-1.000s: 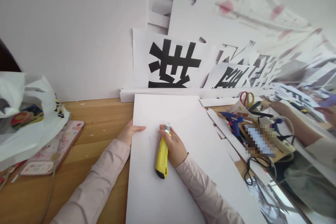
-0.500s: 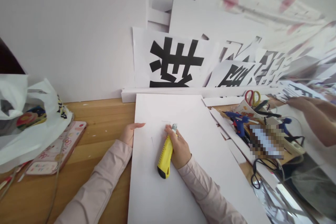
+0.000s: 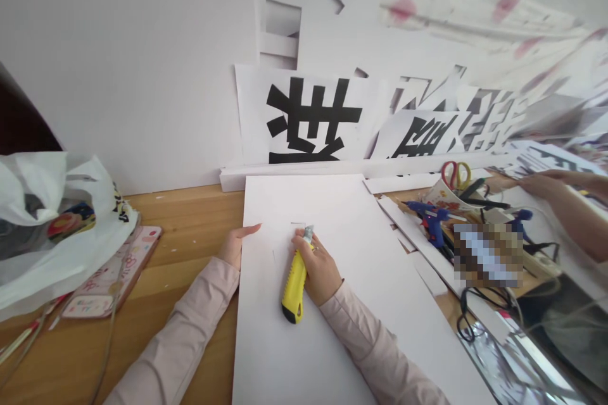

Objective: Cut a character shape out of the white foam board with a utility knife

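Note:
A large white board lies on the wooden table, with short thin lines on its upper part. My left hand grips the board's left edge, thumb on top and the other fingers hidden beneath it. In my right hand is a yellow utility knife, held near its metal tip, its black end pointing toward me. The tip is over the board beside a short line; the blade itself is too small to make out.
On the left are a white plastic bag and a pink patterned case. A printed sheet leans at the back. Rightward are scissors, a blue glue gun, cables and another person's hand.
My right hand and the knife have shifted slightly left on the board. The camera view has moved a little. My left hand keeps its place on the edge.

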Tool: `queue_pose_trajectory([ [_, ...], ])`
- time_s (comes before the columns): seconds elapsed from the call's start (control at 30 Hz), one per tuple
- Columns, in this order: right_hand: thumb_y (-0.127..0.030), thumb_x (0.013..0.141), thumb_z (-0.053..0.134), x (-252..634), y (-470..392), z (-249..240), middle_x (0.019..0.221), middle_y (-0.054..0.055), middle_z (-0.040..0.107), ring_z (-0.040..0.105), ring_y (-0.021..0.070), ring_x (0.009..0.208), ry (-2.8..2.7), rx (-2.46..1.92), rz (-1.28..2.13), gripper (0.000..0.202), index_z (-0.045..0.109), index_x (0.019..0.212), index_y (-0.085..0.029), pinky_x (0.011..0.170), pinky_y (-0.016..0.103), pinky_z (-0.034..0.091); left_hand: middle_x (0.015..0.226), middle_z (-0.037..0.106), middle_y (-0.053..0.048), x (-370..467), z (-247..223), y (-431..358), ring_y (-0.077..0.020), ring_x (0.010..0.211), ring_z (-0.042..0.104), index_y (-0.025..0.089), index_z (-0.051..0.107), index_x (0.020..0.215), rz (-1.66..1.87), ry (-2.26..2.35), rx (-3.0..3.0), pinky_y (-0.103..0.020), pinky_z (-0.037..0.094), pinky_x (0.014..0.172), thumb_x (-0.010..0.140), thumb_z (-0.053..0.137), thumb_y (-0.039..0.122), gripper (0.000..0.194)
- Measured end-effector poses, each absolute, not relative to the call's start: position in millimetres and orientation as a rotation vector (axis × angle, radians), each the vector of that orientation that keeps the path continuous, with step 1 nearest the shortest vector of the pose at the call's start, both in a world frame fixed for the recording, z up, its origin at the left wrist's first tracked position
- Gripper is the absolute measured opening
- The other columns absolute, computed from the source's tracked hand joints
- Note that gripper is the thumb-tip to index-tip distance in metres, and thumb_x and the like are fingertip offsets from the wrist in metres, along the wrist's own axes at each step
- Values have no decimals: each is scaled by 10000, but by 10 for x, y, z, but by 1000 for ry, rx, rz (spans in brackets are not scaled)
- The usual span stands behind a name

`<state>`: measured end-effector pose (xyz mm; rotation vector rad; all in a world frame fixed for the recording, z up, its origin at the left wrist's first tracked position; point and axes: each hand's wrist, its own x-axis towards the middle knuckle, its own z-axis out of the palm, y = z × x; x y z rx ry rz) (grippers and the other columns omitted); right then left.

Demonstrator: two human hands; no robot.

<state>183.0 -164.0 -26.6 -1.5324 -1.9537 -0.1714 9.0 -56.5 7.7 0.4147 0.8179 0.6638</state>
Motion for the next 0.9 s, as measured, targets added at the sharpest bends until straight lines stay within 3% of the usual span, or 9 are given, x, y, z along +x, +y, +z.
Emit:
queue_pose_trajectory([
  [0.23, -235, 931, 541, 1829, -1657, -229, 1203, 141, 726, 670, 282, 1202, -1623, -1521, 235, 235, 639, 1144, -231, 1060, 476, 518, 934, 773, -152, 119, 126, -549, -341, 928, 744, 71, 665, 1190, 710, 812, 340, -484, 609, 869, 731, 649, 239, 489],
  [0.37, -326, 988, 438, 2033, -1583, -99, 1134, 121, 747, 737, 262, 1056, -1348, -1514, 332, 255, 564, 1188, -229, 892, 400, 598, 1005, 765, -151, 102, 67, -540, -342, 1019, 719, 119, 658, 1230, 669, 741, 415, -475, 591, 907, 802, 662, 539, 599],
  [0.43, -394, 996, 425, 2175, -1516, -33, 1066, 106, 764, 743, 261, 1042, -1206, -1484, 414, 263, 528, 1172, -228, 876, 397, 598, 1055, 754, -160, 125, 27, -552, -338, 1068, 702, 131, 657, 1243, 696, 706, 465, -457, 585, 918, 812, 577, 720, 734],
  [0.5, -450, 981, 451, 2285, -1459, 11, 991, 82, 777, 749, 257, 1029, -1163, -1436, 495, 283, 510, 1155, -235, 904, 407, 587, 1106, 741, -164, 175, -17, -567, -327, 1108, 687, 140, 649, 1267, 755, 674, 506, -438, 576, 930, 821, 486, 795, 809],
  [0.67, -495, 951, 514, 2339, -1430, 35, 1008, 60, 792, 733, 240, 1088, -1187, -1347, 662, 278, 529, 1101, -262, 980, 414, 558, 1149, 725, -162, 291, -60, -600, -314, 1139, 670, 133, 628, 1303, 818, 608, 516, -419, 554, 961, 856, 450, 767, 795],
  [0.9, -413, 967, 510, 2319, -1459, 57, 1116, 64, 772, 689, 228, 1179, -1193, -1353, 712, 232, 514, 1155, -277, 1047, 444, 519, 1157, 727, -126, 291, 50, -634, -286, 1127, 674, 157, 600, 1336, 819, 688, 540, -393, 546, 970, 869, 555, 637, 671],
])
